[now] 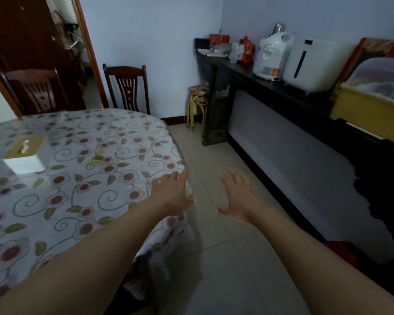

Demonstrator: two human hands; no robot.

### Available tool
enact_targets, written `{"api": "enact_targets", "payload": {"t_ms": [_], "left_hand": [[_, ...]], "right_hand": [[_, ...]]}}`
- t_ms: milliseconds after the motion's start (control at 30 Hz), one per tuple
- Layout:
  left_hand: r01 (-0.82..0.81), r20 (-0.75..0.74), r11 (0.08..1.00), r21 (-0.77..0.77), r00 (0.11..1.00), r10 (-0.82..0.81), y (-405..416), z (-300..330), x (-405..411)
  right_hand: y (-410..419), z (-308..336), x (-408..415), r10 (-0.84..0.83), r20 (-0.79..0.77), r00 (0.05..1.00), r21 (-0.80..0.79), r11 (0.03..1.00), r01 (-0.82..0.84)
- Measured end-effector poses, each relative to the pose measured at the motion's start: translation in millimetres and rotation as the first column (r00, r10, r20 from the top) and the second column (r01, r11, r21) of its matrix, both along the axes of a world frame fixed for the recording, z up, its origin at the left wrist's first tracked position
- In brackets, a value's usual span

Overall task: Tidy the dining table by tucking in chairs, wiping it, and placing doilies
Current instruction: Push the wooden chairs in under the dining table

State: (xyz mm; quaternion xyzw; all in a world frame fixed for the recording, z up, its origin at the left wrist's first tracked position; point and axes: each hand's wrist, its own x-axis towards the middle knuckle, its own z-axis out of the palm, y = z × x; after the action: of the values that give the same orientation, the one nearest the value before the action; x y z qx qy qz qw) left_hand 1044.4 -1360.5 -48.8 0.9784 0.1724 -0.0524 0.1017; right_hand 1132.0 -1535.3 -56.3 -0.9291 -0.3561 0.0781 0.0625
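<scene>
The dining table (pixel 105 133) fills the left, covered with a floral cloth under a clear sheet. Two dark wooden chairs stand at its far side: one chair (pixel 126 86) by the wall, another chair (pixel 35 92) in front of the brown door. My left hand (pixel 172 193) hovers palm down over the table's right edge, fingers spread, holding nothing. My right hand (pixel 238 196) is stretched out over the tiled floor beside the table, also open and empty. No doilies or cloth are in sight.
A tissue box (pixel 24 155) sits on the table at left. A long dark sideboard (pixel 271 87) along the right wall carries a rice cooker (pixel 272 56), a white appliance (pixel 312 64) and a yellow container (pixel 371 110). Stacked stools (pixel 198 103) stand in the corner.
</scene>
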Motion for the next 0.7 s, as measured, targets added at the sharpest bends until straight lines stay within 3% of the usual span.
{"api": "enact_targets", "payload": {"t_ms": [300, 700], "left_hand": [[-0.098, 0.036, 0.995, 0.022, 0.995, 0.097, -18.6, 16.5, 151.1], [-0.222, 0.075, 0.975, 0.0, 0.972, 0.222, 116.6, 0.9, 392.1]], "right_hand": [[-13.3, 10.5, 173.1, 0.074, -0.004, 0.997, -0.04, 0.996, -0.074], [116.7, 17.7, 410.2, 0.163, 0.066, 0.984, -0.057, 0.986, -0.159]]}}
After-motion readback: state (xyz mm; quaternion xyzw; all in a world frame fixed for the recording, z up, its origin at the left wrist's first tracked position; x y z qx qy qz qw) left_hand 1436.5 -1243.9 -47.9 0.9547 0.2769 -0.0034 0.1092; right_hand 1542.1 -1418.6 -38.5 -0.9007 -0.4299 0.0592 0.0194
